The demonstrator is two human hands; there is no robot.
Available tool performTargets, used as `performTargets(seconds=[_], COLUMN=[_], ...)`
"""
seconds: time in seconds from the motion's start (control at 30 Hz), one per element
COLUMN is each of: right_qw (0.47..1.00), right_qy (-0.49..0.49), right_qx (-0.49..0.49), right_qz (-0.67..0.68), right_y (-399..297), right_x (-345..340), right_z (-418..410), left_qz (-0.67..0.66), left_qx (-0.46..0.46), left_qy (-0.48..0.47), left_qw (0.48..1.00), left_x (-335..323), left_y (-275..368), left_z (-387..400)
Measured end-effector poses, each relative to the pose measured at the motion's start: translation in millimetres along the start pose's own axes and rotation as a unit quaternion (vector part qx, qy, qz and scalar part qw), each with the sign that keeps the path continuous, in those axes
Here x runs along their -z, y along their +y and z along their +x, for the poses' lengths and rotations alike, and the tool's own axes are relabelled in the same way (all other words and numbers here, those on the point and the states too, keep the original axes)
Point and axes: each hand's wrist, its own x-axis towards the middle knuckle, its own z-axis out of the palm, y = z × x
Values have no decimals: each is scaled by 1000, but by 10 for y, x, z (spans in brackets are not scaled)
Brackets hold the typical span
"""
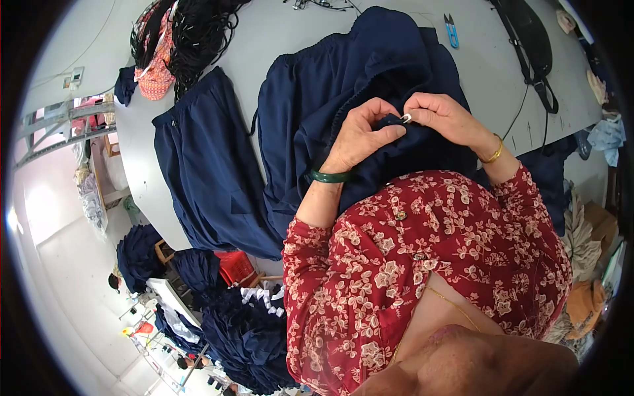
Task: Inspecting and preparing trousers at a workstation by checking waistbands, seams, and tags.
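Observation:
My left hand, with a dark green bangle at the wrist, pinches an edge of navy fabric between thumb and fingers. Close against it, my right hand grips a small white piece between thumb and forefinger, right at that fabric edge. What the white piece is cannot be made out. Both hands are over a bunched navy garment with a gathered elastic edge, drawn up near my body. Under and beside it lies more navy clothing with a gathered waistband.
Navy elastic-waist bottoms lie left on the grey table. Black cords and orange patterned cloth sit at the far left. Blue-handled thread snips and a black bag lie right. Below are navy fabric heaps and a red crate.

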Motion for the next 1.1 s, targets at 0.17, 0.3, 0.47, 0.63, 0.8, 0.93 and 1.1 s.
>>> performTargets(seconds=[0.17, 0.3, 0.47, 0.63, 0.8, 0.93, 1.1], right_qw=[994, 968, 853, 863, 691, 797, 860], right_qy=[88, 63, 176, 444, 528, 91, 182], right_qx=[65, 118, 261, 162, 276, 356, 294], right_qz=[5, -214, -417, -178, -409, -479, -375], right_y=[-36, -223, -223, -197, -453, -818, -600], right_x=[-143, -152, -224, 500, 994, -219, -49], right_z=[-32, -77, -21, -123, -197, -138, -325], left_qz=[7, 26, 141, 335, 446, 495, 541], left_qx=[-54, -12, -116, -111, -215, -336, -137], left_qy=[12, -14, 36, 66, 72, 121, 40], left_qw=[998, 999, 983, 933, 866, 792, 829], left_x=[-14, 13, -50, -73, -190, -393, -176], left_y=[-35, -4, -35, 282, 375, 602, 734], left_z=[21, -30, -157, -401, -427, -537, -1031])
